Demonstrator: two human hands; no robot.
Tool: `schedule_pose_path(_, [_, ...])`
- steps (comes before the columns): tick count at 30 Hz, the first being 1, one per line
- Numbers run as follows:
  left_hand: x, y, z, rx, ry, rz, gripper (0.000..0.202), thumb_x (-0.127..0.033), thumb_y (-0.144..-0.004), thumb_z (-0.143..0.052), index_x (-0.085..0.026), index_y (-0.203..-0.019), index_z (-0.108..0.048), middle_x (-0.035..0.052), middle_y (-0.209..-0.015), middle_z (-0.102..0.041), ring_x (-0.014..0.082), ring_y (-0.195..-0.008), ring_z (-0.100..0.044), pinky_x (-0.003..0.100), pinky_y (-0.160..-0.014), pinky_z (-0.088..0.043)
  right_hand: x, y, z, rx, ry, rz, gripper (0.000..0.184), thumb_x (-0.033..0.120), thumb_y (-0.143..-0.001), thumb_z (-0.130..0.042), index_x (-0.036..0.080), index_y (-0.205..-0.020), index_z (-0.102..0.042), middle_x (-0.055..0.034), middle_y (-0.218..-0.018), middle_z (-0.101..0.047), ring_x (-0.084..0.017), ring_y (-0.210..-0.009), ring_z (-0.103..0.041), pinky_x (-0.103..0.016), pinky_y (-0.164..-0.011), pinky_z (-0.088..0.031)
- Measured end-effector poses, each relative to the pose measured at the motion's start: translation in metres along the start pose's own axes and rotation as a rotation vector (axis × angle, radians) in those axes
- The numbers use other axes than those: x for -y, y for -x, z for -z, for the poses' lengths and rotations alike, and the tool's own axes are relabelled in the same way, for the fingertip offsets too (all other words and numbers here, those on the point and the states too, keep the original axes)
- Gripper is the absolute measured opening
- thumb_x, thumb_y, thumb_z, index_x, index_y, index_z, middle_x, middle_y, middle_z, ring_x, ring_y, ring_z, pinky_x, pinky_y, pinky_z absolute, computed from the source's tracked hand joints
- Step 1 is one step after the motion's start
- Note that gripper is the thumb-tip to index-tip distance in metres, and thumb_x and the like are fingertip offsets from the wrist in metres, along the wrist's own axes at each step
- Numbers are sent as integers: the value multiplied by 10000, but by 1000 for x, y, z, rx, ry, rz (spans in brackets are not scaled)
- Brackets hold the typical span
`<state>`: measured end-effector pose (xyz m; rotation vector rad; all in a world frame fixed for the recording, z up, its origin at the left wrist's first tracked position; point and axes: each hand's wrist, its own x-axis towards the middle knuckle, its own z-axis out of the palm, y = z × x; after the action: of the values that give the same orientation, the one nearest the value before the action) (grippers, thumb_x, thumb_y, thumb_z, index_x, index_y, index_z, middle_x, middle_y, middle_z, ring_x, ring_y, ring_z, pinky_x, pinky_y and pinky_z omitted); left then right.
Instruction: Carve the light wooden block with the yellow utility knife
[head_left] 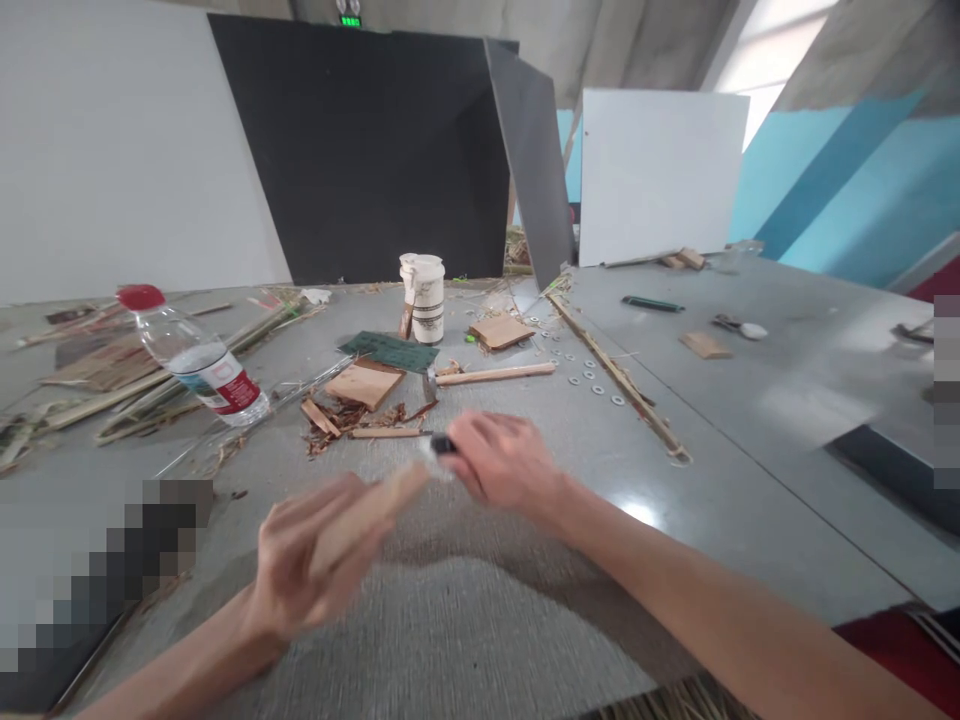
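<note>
Grips a pale, flat wooden strip (375, 515) in the curled left hand (311, 555), in front and left of the white cylindrical tub (429, 300); clasps a black-ended object (442, 444), otherwise hidden or blurred, in the fisted right hand (502, 455), in front and right of that tub

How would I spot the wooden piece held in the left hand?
Start with the big grey table and look along its near side. There, the left hand grips the pale, slightly blurred wooden piece, angled toward the right hand. Unlike the loose wood lying farther back, it is held in a hand.
</note>
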<state>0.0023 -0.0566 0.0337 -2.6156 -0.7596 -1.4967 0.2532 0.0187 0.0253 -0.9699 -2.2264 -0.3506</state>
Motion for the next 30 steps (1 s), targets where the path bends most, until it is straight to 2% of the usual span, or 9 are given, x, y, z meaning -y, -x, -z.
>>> schedule_pose_path(2, [-8,1,-2,121,68,-126,229,-285,-1055,-541,-146,-1159,-690,79,-798,-790,167,-559,-678,278,-528,-530,-21,-2,3,-19,12,-159,548,477,-1166,-192,188,-1011,-631,-23,-703,-616,-150,-546,-431,-324,-577,-250])
schedule_pose_path(4, [-13,2,-4,198,112,-118,310,-295,-1084,-475,-118,-1262,-658,105,-864,-802,185,-628,-716,300,-568,-563,-44,-1,8,-47,16,-267,466,456,-1157,-263,192,-1011,-618,-26,-704,-617,-165,-553,-447,-323,-583,-237])
schedule_pose_path(7, [-4,4,-7,77,72,45,155,-197,-1027,-594,-154,-1145,-685,45,-815,-732,147,-642,-665,258,-569,-516,-61,4,13,-70,-11,-318,439,430,-1152,-249,205,-955,-570,-11,-642,-566,-179,-553,-462,-320,-577,-235])
schedule_pose_path(9, [10,6,-8,-3,28,134,51,-135,-976,-670,-180,-999,-680,-8,-743,-631,113,-594,-571,234,-529,-438,-53,7,12,-38,-58,-273,429,429,-1152,-243,215,-938,-547,5,-630,-555,-167,-541,-461,-309,-570,-252])
schedule_pose_path(12, [29,10,-11,-27,12,238,183,-127,-969,-694,-190,-822,-604,-39,-696,-505,93,-569,-462,236,-514,-357,-24,11,5,46,-133,-143,441,472,-1152,-245,221,-942,-540,6,-679,-597,-151,-562,-499,-297,-577,-283])
schedule_pose_path(14, [35,12,-13,-23,14,282,247,-138,-977,-695,-190,-773,-565,-43,-694,-476,92,-581,-443,241,-529,-342,-4,12,1,101,-169,-59,453,492,-1155,-245,217,-954,-543,-3,-729,-632,-149,-593,-534,-298,-590,-293])
schedule_pose_path(17, [36,13,-15,10,20,303,209,-149,-987,-690,-189,-809,-588,-44,-708,-500,94,-609,-460,241,-561,-357,12,12,-2,157,-193,10,458,485,-1163,-244,205,-962,-546,-22,-801,-669,-145,-620,-558,-307,-595,-285])
schedule_pose_path(30, [31,13,-18,81,-32,300,211,-215,-1014,-652,-189,-811,-601,-43,-681,-492,110,-585,-468,258,-549,-349,15,14,-8,244,-155,41,516,467,-1167,-200,178,-980,-585,-56,-783,-679,-162,-614,-557,-319,-581,-259])
